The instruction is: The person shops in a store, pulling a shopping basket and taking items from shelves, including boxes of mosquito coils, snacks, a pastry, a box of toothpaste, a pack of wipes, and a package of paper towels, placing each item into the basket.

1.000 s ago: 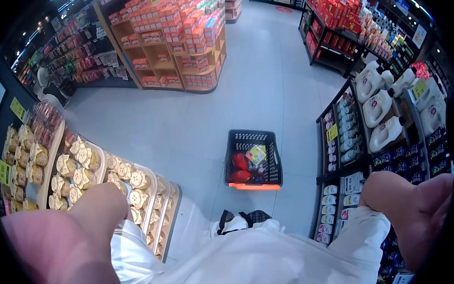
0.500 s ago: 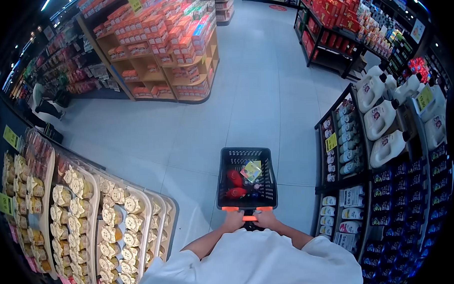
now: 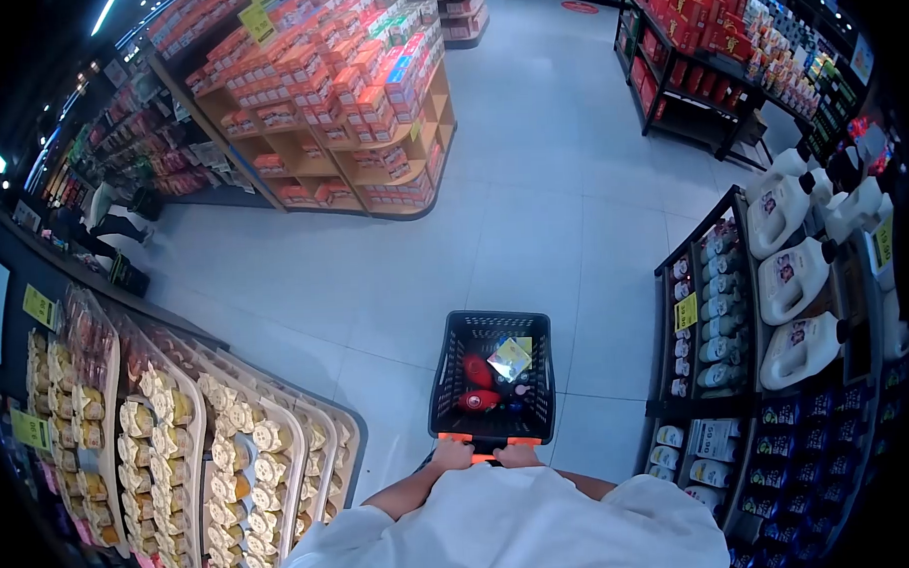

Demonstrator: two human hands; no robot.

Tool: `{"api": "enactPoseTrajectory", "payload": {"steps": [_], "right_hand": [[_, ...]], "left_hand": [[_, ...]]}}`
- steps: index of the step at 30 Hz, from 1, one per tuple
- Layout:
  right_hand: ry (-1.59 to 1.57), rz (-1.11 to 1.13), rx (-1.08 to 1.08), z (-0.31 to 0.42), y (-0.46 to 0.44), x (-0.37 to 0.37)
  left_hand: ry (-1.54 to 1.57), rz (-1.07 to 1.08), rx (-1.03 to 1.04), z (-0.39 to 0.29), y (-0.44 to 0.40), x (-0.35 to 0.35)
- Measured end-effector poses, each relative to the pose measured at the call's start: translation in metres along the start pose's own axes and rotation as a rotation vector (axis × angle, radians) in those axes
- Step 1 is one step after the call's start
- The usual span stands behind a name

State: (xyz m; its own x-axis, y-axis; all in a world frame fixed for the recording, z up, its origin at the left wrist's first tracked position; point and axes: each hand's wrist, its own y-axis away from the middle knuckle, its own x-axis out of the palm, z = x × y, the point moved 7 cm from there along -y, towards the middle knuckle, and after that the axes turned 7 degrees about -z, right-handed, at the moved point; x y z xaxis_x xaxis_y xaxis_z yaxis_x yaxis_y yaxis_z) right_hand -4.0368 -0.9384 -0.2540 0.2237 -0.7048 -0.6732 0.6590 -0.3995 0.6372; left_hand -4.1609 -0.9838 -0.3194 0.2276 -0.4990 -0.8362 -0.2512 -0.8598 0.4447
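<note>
My left hand (image 3: 450, 454) is closed around the left part of an orange handle (image 3: 481, 457). On the right part of the same handle, my right hand (image 3: 519, 455) is closed too. The handle belongs to a black shopping cart basket (image 3: 440, 395) with perforated sides, directly in front of me. Inside it lie two red items (image 3: 479, 400), a flat yellow-and-white package (image 3: 511, 357) and some small dark things too unclear to name. My forearms come out of white sleeves, and the cart's lower part is hidden beneath the basket.
Stepped racks of cloth-topped jars (image 3: 222, 492) stand close on my left. On my right, a dark shelf (image 3: 714, 405) carries bottles and large white jugs (image 3: 797, 277). Ahead are a wooden shelf of orange boxes (image 3: 371, 177) and a red gift-box display (image 3: 686, 26). A person (image 3: 107, 211) is at far left.
The view has turned slightly left, so shelves ahead and at right sit further right in it. The racks beside me have slipped a little nearer. Both hands keep hold of the handle.
</note>
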Motion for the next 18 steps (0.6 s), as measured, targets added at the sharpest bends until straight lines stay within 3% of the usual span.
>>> {"api": "enactPoseTrajectory", "payload": {"steps": [7, 16, 18], "right_hand": [[0.078, -0.177, -0.082, -0.04, -0.06, -0.064], [0.152, -0.34, 0.029, -0.096, -0.158, -0.179], [0.147, -0.508, 0.004, -0.118, -0.185, -0.195]], "left_hand": [[-0.05, -0.088, 0.021, 0.029, -0.071, -0.08], [0.019, -0.185, 0.048, 0.093, -0.192, -0.182], [-0.031, -0.095, 0.009, 0.106, -0.225, -0.199]]}}
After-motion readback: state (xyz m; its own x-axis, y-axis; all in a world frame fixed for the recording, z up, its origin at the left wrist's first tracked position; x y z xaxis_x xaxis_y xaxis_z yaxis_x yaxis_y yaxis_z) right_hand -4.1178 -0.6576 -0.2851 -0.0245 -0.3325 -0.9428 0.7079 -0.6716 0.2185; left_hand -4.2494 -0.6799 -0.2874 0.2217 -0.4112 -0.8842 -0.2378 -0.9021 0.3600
